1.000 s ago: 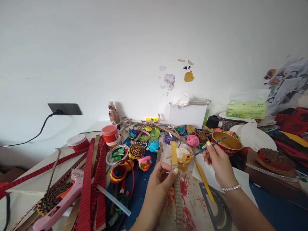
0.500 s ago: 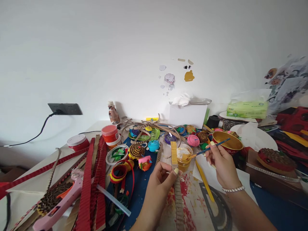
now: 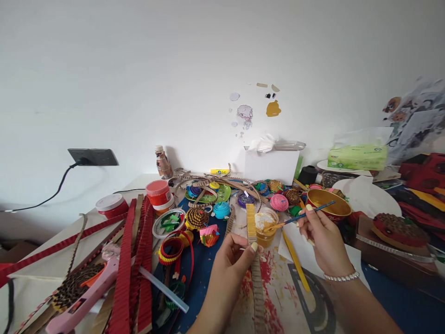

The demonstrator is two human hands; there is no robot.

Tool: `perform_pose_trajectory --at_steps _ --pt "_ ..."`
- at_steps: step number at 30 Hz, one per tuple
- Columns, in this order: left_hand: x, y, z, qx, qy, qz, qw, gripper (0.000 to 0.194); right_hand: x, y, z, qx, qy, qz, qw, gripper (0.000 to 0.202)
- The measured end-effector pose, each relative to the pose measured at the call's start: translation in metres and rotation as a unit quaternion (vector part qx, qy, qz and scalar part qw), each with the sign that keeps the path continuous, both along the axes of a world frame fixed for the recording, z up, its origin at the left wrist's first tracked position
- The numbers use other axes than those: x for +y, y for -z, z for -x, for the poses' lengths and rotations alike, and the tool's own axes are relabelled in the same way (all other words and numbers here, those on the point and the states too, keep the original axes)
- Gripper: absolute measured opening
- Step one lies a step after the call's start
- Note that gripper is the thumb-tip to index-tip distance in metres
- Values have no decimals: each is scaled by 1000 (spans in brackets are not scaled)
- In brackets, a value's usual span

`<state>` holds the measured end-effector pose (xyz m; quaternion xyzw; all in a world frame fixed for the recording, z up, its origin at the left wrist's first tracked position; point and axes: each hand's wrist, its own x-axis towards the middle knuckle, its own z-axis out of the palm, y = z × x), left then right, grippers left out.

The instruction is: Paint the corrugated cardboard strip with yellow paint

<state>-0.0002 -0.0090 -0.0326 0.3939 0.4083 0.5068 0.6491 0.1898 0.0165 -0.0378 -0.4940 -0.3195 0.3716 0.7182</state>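
Centrally, left hand (image 3: 227,271) pinched strip (image 3: 251,223); right hand (image 3: 323,246) gripped brush (image 3: 290,221) in jar (image 3: 264,240), apparently loading; withdrawal required steadiness.

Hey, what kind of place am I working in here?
Probably a home craft corner: there's a paintbrush over an open paint jar, a pink glue gun and red corrugated strips crowding the table.
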Motion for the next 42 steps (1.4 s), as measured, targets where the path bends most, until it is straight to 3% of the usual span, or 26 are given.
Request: perform_pose_trajectory --at_steps 9,14,24,32,38,42 --pt "3 7 6 16 7 -4 1000 27 -14 -10 3 68 -53 -17 996 34" --pt "5 4 4 27 10 1 1000 30 -21 -12 7 82 -71 -50 993 21" --pt "7 -2 -1 46 45 42 997 47 -27 -5 12 6 -50 -108 993 16" --pt "2 3 0 33 50 35 998 21 -29 -9 15 -14 -10 -107 994 17" --pt "1 4 -1 26 66 56 996 17 -29 -9 14 -22 -14 -117 993 17" --pt "0 6 -2 18 35 68 997 15 -28 -8 13 -26 -18 -116 993 18"
